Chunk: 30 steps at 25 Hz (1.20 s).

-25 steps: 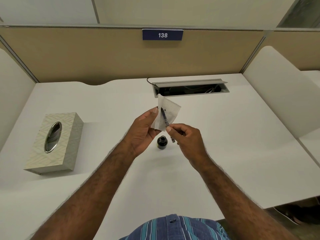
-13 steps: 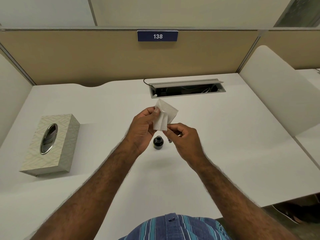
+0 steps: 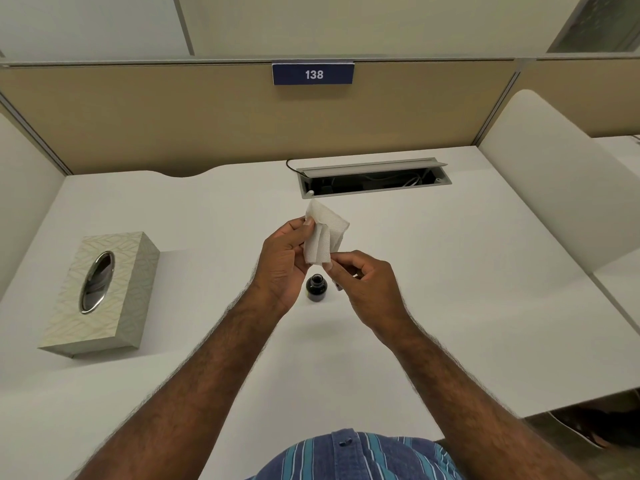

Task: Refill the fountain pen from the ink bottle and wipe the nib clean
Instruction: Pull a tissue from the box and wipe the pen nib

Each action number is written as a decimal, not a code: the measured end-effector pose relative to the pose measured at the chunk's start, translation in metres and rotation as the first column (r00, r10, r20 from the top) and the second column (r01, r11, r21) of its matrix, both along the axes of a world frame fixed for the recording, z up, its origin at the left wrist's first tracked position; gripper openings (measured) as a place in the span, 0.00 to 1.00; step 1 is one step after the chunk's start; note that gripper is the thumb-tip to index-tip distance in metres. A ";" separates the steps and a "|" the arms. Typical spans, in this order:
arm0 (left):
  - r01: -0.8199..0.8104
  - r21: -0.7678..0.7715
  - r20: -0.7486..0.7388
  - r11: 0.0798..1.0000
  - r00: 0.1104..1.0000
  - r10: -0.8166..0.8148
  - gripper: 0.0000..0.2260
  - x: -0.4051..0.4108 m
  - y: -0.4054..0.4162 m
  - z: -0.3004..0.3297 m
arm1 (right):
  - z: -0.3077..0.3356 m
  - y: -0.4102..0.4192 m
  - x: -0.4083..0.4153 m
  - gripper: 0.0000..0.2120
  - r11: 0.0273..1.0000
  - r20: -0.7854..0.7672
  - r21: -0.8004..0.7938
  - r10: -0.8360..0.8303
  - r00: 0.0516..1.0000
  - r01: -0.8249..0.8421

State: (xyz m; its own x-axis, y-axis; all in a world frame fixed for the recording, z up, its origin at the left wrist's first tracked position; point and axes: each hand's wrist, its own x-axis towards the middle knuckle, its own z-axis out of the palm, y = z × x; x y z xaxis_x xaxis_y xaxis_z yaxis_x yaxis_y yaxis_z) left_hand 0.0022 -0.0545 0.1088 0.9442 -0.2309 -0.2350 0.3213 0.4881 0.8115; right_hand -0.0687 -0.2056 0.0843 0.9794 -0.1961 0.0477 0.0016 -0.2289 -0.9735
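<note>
A white folded tissue [image 3: 323,235] was wrapped around the fountain pen [image 3: 337,285], hiding most of it. The small dark ink bottle [image 3: 316,288] stood upright and uncapped on the desk below.

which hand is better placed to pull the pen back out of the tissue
Right. The right hand pinches the pen's lower end just below the tissue, so it could draw it down and out. The left hand grips the tissue folded around the nib end and looks better placed to hold that steady.
</note>
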 end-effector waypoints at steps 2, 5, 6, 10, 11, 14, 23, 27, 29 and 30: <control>0.004 0.003 -0.007 1.000 1.000 -0.004 0.09 0.000 0.000 -0.003 | -0.001 0.001 0.000 0.06 1.000 0.001 0.001 -0.004 1.000 0.004; 0.002 0.008 -0.028 1.000 1.000 -0.002 0.11 0.002 0.001 -0.004 | -0.001 -0.001 -0.001 0.05 1.000 -0.007 0.007 -0.006 1.000 0.006; -0.011 0.011 -0.032 1.000 0.999 0.011 0.11 0.004 0.002 -0.004 | -0.001 -0.002 -0.001 0.04 1.000 -0.012 0.007 -0.003 1.000 0.003; -0.058 0.042 -0.032 0.997 0.998 0.060 0.12 0.016 0.009 -0.003 | -0.005 -0.005 -0.007 0.02 1.000 -0.035 0.016 -0.006 0.999 0.007; -0.076 0.063 -0.039 0.995 0.996 0.079 0.13 0.019 0.010 -0.004 | -0.006 -0.006 -0.008 0.02 1.000 -0.042 0.025 -0.011 0.999 0.012; -0.142 0.134 -0.066 0.981 0.986 0.152 0.13 0.024 0.013 -0.009 | -0.005 -0.009 -0.010 0.02 0.998 -0.057 0.059 -0.028 0.998 0.031; -0.064 0.207 -0.085 0.976 0.993 0.083 0.12 0.021 0.015 -0.023 | -0.002 -0.015 -0.006 0.04 0.995 -0.060 0.082 -0.050 0.997 0.055; 0.047 0.252 -0.097 0.967 0.995 -0.023 0.14 0.021 0.017 -0.019 | -0.002 -0.017 -0.005 0.03 0.997 -0.076 0.063 -0.044 0.996 0.049; 0.073 0.274 -0.089 0.959 0.995 -0.051 0.16 0.020 0.017 -0.017 | -0.002 -0.018 -0.004 0.04 0.998 -0.088 0.040 -0.043 0.995 0.047; 0.080 0.288 -0.082 0.954 0.995 -0.059 0.16 0.020 0.016 -0.016 | -0.002 -0.019 -0.004 0.04 0.998 -0.090 0.031 -0.043 0.995 0.046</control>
State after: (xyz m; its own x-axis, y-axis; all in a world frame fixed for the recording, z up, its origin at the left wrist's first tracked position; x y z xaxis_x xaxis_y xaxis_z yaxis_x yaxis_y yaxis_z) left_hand 0.0221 -0.0383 0.0927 0.9063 -0.2072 -0.3683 0.4088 0.2091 0.8883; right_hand -0.0726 -0.2245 0.0823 0.9697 -0.2397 -0.0472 -0.0955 -0.1941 -0.9763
